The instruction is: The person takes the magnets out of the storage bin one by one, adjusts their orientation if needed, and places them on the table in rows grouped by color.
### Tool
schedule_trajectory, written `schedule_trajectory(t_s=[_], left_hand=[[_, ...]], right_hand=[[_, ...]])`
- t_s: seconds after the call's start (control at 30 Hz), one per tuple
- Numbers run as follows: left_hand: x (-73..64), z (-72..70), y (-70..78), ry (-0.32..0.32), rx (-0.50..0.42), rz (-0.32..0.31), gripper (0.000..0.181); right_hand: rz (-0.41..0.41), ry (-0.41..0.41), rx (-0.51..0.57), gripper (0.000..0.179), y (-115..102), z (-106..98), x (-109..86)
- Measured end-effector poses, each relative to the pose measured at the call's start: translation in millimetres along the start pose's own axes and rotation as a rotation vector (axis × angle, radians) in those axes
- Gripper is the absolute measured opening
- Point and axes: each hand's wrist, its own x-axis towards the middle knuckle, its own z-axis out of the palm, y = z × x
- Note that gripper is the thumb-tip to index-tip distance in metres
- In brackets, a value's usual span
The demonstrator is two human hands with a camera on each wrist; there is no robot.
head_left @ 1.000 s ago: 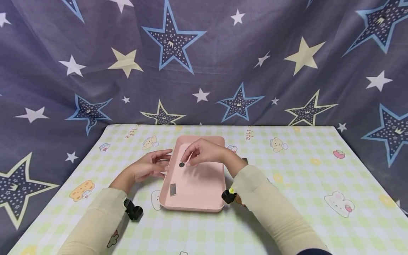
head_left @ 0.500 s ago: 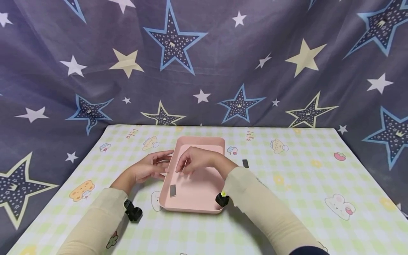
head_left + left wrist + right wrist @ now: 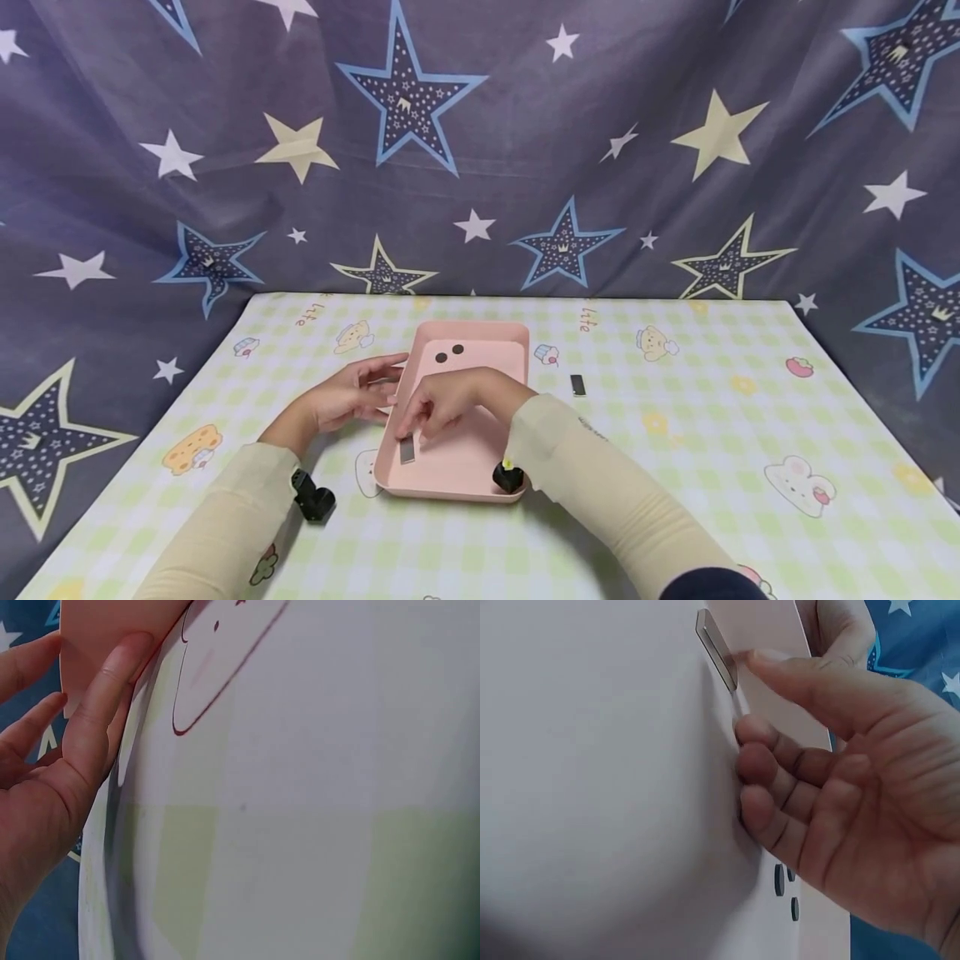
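Note:
A shallow pink tray (image 3: 480, 467) sits mid-table. My left hand (image 3: 347, 395) touches its left wall with fingers extended; in the left wrist view the thumb (image 3: 94, 712) lies against the outer wall. My right hand (image 3: 450, 404) is low inside the tray, over a flat grey rectangular piece (image 3: 407, 450) near the left wall. Its index finger reaches the piece's far end; the thumb stands apart in the head view. The right wrist view shows the shiny edge of this piece (image 3: 718, 649) by the thumb, the other fingers loosely curled. Whether they touch it is unclear.
Two dark round discs (image 3: 441, 357) lie at the tray's far end; the right wrist view shows one more beside these discs (image 3: 779, 880). Another grey rectangular piece (image 3: 577, 384) lies on the checked tablecloth (image 3: 720, 467) right of the tray. A star-patterned curtain (image 3: 480, 150) hangs behind.
My right hand has moved toward me inside the tray, from near a dark disc to the grey rectangular piece, uncovering two discs at the far end. The left hand stays against the tray.

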Motion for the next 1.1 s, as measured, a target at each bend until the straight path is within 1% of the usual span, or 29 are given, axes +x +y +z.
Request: schedule_trajectory(t_s=[0.13,0.27,0.4,0.47,0.57,0.7,0.8,0.97,1.03,1.1], left_hand=[[0.7,0.9,0.8,0.001,-0.003,-0.006,0.079],[0.7,1.9,1.7,-0.001,-0.005,-0.003,0.079],[0.3,2.7,2.8,-0.001,-0.002,-0.006,0.079],[0.0,3.0,3.1,0.001,-0.002,-0.010,0.080],[-0.7,2.8,3.3,0.004,0.007,-0.009,0.081],[-0.3,1.4,2.1,0.004,0.012,-0.007,0.081],[0.4,0.2,0.9,0.004,0.012,-0.004,0.081],[0.5,0.7,0.7,0.002,0.009,-0.004,0.081],[0.4,1.6,0.9,0.002,0.011,-0.004,0.081],[0.4,2.4,1.4,0.000,0.015,-0.005,0.081]], right_hand=[[0.003,-0.017,-0.063,0.035,-2.6,1.2,1.9],[0.015,-0.008,-0.067,0.034,-3.5,2.6,1.8],[0.013,-0.014,-0.071,0.037,-3.3,3.6,1.6],[0.017,-0.008,-0.075,0.036,-3.0,3.5,0.8],[0.040,0.010,-0.084,0.030,-2.3,2.7,-1.7],[0.059,0.029,-0.131,0.025,-1.2,1.4,-5.5],[0.039,0.046,-0.142,0.021,-0.7,1.3,-7.3],[-0.006,0.113,-0.086,0.012,0.6,5.0,-5.0],[-0.019,0.143,-0.081,0.012,1.3,7.2,-2.6],[-0.021,0.167,-0.107,0.014,2.2,9.2,0.0]])
